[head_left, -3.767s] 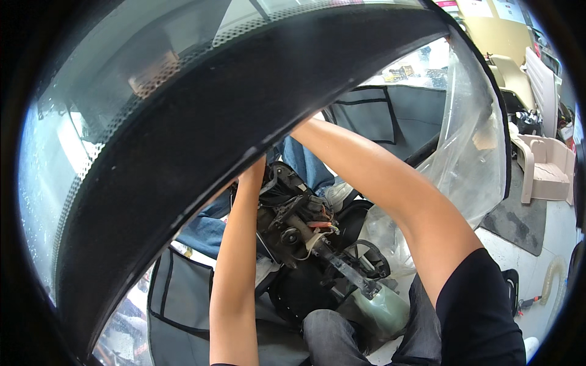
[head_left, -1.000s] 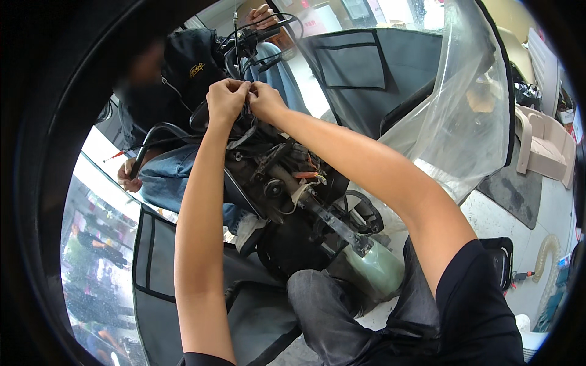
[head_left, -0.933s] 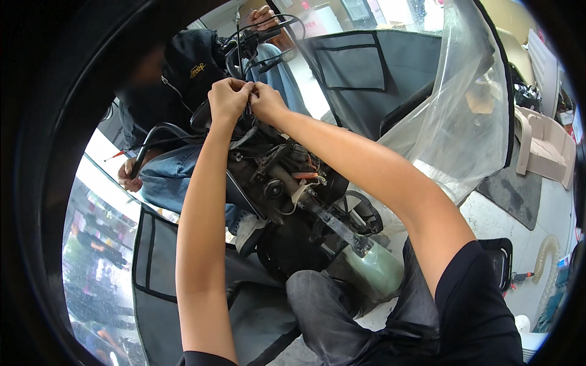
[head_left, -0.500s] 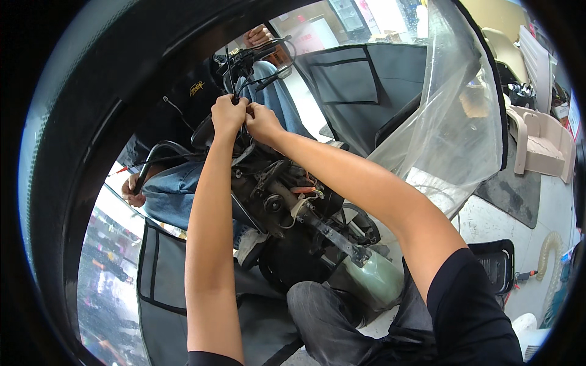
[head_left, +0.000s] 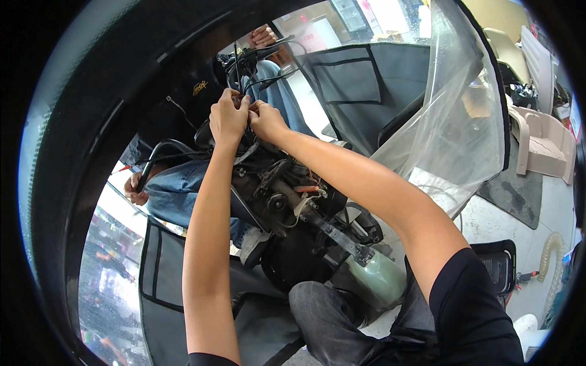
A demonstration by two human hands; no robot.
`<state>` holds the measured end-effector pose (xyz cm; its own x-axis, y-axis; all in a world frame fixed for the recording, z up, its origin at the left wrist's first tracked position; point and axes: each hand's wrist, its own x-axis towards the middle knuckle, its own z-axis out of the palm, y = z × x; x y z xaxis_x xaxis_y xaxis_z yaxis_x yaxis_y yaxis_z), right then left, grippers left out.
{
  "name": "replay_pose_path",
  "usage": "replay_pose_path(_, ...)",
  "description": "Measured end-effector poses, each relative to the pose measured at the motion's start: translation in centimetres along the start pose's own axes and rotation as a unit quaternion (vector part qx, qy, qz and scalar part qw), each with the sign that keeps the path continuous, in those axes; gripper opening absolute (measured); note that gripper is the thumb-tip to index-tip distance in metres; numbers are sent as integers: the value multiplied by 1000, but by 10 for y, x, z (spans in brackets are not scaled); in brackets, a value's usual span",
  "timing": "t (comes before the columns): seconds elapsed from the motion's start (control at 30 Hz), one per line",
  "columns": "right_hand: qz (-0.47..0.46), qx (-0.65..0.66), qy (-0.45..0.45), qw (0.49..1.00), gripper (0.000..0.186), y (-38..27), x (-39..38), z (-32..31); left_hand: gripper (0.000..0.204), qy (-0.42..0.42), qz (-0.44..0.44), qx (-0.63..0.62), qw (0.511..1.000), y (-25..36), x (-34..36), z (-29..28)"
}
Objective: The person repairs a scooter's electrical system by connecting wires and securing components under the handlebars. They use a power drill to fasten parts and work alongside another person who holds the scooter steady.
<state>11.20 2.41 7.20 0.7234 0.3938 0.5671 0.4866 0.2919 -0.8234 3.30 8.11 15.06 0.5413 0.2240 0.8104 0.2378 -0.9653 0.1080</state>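
My left hand (head_left: pixel 227 122) and my right hand (head_left: pixel 266 124) meet at upper centre among black cables (head_left: pixel 237 76) below a handlebar (head_left: pixel 251 53). Both have fingers pinched close together; what they hold is hidden behind them. Beneath my forearms lies the exposed front of a vehicle, with a dark metal column (head_left: pixel 299 196), orange connector wires (head_left: pixel 310 189), a metal bracket (head_left: pixel 345 241) and a pale green mudguard (head_left: pixel 376 277).
A co-worker's jeans (head_left: pixel 177 186), lower hand (head_left: pixel 135 189) and upper hand (head_left: pixel 261 36) are beyond. A black canopy rim (head_left: pixel 91 122) arches overhead, with grey panels (head_left: pixel 342 73) and clear sheeting (head_left: pixel 458 140). Right: beige plastic panel (head_left: pixel 543 143), black tray (head_left: pixel 493 265), hose (head_left: pixel 552 256).
Since 3.8 seconds ago the canopy band has cleared my hands, revealing them and the co-worker. Over the last second my pinched hands have shifted slightly lower in view; my left fingers have moved a little.
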Motion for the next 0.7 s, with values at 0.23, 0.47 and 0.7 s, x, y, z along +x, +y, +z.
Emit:
replay_pose_path(0.23, 20, -9, 11, 1000, 35, -4, -4, 1, 27, 14, 31, 98, 995, 13, -11, 1)
replay_pose_path(0.47, 14, -23, 5, 1000, 36, -5, -6, 0, 26, -6, 65, 180, 981, 20, -7, -1)
replay_pose_path(0.7, 11, -7, 9, 1000, 32, -6, -5, 0, 28, 45, -6, 54, 998, 15, -7, 2)
